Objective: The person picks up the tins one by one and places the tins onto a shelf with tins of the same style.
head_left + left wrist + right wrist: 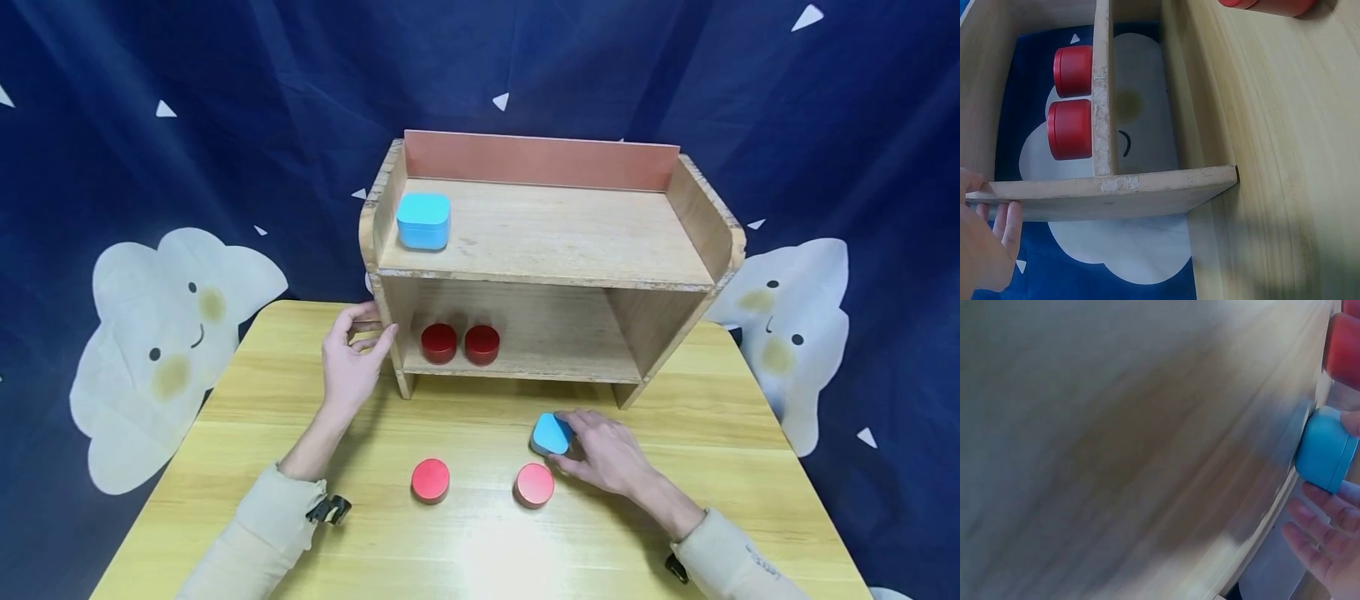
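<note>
Count: 2 blue tins, 4 red tins. R hand [607, 454] grips 1 blue tin [551, 433] on bench [750, 467], just in front of shelf unit [551, 267]. 2nd blue tin [423, 221] at top shelf L edge; rest of top shelf bare. 2 red tins [438, 342] [482, 344] on lower shelf, L side; 2 more [431, 481] [534, 485] on bench. L hand [351, 358] fingers relaxed, touching unit's L side panel.

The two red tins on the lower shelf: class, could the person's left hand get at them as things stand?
Probably yes. The left hand rests on the shelf unit at its left front edge, and the red tins stand just inside the open front, with nothing before them.
</note>
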`<action>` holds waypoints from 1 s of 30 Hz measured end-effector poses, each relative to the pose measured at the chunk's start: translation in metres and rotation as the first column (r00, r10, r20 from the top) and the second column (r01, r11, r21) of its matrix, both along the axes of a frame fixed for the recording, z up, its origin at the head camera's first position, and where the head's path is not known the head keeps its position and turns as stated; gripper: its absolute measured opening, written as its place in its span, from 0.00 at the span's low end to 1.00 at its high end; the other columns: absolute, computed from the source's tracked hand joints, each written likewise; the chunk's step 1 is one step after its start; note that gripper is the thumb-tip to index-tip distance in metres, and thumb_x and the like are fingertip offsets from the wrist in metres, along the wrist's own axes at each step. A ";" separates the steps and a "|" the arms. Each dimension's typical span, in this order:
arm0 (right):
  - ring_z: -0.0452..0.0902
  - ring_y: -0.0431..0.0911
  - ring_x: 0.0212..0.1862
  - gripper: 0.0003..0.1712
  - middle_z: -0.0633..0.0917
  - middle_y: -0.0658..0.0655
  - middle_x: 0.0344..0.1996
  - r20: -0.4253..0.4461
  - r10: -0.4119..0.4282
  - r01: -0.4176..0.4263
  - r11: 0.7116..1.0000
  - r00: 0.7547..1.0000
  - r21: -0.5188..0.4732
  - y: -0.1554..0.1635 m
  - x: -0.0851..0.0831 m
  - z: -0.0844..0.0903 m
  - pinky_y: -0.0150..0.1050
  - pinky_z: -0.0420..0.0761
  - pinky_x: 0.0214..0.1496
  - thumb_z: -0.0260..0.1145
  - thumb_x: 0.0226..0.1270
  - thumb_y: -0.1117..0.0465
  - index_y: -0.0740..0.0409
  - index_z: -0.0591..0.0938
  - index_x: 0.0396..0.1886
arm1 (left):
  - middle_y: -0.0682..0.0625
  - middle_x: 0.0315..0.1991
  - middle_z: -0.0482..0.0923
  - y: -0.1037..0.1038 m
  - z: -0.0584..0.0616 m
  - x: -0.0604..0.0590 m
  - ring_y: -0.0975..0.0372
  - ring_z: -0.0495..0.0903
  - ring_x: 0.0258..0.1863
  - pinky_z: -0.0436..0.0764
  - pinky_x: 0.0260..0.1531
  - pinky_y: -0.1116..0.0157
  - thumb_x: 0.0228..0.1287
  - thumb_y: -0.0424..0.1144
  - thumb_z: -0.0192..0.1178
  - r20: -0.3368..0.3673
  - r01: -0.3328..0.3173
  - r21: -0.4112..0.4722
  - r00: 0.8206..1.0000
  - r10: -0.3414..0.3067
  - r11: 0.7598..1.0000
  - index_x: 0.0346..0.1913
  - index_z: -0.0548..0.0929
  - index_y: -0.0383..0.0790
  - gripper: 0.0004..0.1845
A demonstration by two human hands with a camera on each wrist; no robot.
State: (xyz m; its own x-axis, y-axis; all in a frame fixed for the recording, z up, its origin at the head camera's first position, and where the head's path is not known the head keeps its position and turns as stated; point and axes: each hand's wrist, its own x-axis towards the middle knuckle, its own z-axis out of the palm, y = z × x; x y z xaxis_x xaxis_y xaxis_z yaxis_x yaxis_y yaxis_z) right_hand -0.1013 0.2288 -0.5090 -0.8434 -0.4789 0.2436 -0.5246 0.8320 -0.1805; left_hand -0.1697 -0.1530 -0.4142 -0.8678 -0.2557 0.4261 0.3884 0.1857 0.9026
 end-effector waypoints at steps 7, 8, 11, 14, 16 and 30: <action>0.89 0.48 0.44 0.39 0.90 0.54 0.48 -0.012 0.018 -0.017 1.000 1.000 0.009 0.002 0.000 0.001 0.38 0.90 0.38 0.81 0.52 0.43 0.57 0.84 0.61 | 0.69 0.44 0.81 -0.001 -0.001 0.001 0.72 0.83 0.43 0.89 0.43 0.77 0.63 0.23 0.70 0.003 -0.001 -0.001 1.000 0.001 1.000 0.58 0.81 0.26 0.20; 0.89 0.48 0.44 0.39 0.90 0.54 0.48 -0.013 0.021 -0.021 1.000 1.000 0.009 0.003 0.000 0.001 0.37 0.90 0.38 0.81 0.52 0.43 0.57 0.84 0.61 | 0.69 0.45 0.81 -0.001 -0.002 0.001 0.72 0.83 0.43 0.89 0.43 0.76 0.63 0.23 0.70 0.003 -0.001 -0.001 1.000 0.001 1.000 0.58 0.81 0.26 0.20; 0.89 0.47 0.44 0.39 0.90 0.54 0.47 -0.020 0.029 -0.029 1.000 0.999 0.010 0.004 0.000 0.001 0.37 0.90 0.38 0.82 0.51 0.44 0.57 0.84 0.61 | 0.68 0.45 0.81 -0.001 -0.003 0.000 0.72 0.83 0.43 0.89 0.43 0.76 0.63 0.22 0.70 0.000 -0.001 -0.002 1.000 0.001 1.000 0.58 0.81 0.26 0.21; 0.89 0.47 0.44 0.39 0.90 0.54 0.47 -0.024 0.036 -0.035 0.999 0.999 0.014 0.005 -0.001 0.002 0.37 0.90 0.38 0.82 0.51 0.44 0.57 0.84 0.61 | 0.68 0.45 0.81 -0.002 -0.003 -0.001 0.72 0.83 0.43 0.88 0.42 0.77 0.63 0.22 0.70 -0.004 0.002 -0.003 1.000 -0.002 1.000 0.59 0.81 0.26 0.21; 0.89 0.48 0.44 0.39 0.90 0.54 0.47 -0.026 0.039 -0.039 0.999 0.999 0.012 0.005 -0.001 0.003 0.37 0.90 0.38 0.82 0.51 0.44 0.57 0.84 0.61 | 0.67 0.45 0.81 -0.002 -0.003 -0.001 0.71 0.83 0.43 0.88 0.42 0.78 0.63 0.22 0.70 -0.006 0.006 -0.003 1.000 -0.006 1.000 0.59 0.81 0.26 0.21; 0.78 0.40 0.35 0.37 0.87 0.51 0.38 -0.119 0.066 -0.068 0.998 0.991 -0.011 0.011 -0.002 0.020 0.27 0.78 0.27 0.81 0.49 0.46 0.58 0.85 0.58 | 0.66 0.46 0.81 -0.001 -0.002 -0.001 0.70 0.84 0.43 0.89 0.44 0.75 0.63 0.21 0.68 -0.002 0.020 0.011 1.000 -0.020 1.000 0.59 0.80 0.26 0.20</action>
